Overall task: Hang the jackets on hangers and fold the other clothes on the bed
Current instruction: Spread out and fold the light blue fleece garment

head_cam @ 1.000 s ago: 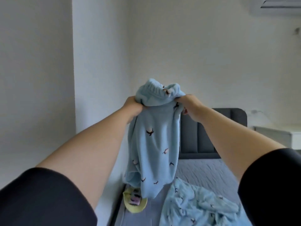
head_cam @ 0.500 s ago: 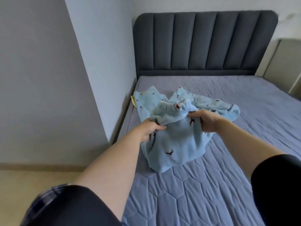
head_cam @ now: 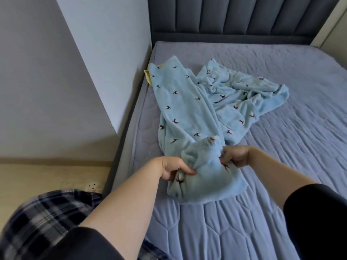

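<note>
View from a person's head, looking down at a bed [head_cam: 281, 166] with a grey-blue quilted cover that fills the centre and right of the frame. Two bare forearms reach in from the bottom edge.

The left hand [head_cam: 174, 168], low centre, grips the bunched end of a pale blue fleece garment [head_cam: 187, 109] printed with small dark birds, fingers and thumb curled round the cloth. The right hand [head_cam: 235, 156], just to its right, pinches the same bunched end with its fingers curled into the fabric. This end looks like a waistband, so the garment is probably pyjama trousers.

From the hands it runs up and left across the bed toward the wall, roughly flat but unfolded. Its far end covers most of a small yellow item [head_cam: 147, 76] at the bed's left edge. A second garment [head_cam: 244, 96] of the same fabric lies crumpled beside it, touching it mid-frame. A dark padded headboard [head_cam: 244, 15] runs along the top.

No jackets or hangers are in view. On this evidence, folding has barely begun: one piece is laid out for a first fold and the other is not yet handled.
</note>
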Motion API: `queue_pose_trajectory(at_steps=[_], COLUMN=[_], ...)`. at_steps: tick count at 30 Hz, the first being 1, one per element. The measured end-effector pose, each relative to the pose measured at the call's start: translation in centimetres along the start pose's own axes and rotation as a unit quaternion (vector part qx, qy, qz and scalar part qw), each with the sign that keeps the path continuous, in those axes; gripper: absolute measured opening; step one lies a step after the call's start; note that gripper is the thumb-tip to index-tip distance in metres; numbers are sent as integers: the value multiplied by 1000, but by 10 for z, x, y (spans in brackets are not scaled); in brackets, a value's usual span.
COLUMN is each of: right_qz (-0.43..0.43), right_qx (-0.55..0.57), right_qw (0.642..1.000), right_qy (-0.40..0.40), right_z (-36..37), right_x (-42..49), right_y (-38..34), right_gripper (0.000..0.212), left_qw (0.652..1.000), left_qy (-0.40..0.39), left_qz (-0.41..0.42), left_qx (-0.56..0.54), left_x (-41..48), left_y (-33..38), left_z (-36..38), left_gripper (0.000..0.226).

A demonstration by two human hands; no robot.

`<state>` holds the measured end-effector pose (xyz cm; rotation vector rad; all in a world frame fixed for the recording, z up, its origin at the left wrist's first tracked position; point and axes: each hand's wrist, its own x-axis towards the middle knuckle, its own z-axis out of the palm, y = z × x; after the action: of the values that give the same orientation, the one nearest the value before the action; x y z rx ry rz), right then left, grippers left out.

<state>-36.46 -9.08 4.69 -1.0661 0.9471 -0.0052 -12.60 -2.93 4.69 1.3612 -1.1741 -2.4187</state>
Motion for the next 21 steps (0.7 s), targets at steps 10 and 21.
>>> queue_pose_trajectory(at_steps=[10,21], right_qz=[-19,61], right_qx=[-61,17], right_qw=[842,938], right_qy=[536,341], right_z=[-34,-8], right_x=[50,68], right_y=[-49,-22], right_gripper=[72,63], left_qw=[869,950], left_qy=[462,302], left_qz=[135,71], left_qx=[-118,-19], left_x=[30,33], left_y=[25,10], left_z=[-63,-68], left_gripper=[89,46])
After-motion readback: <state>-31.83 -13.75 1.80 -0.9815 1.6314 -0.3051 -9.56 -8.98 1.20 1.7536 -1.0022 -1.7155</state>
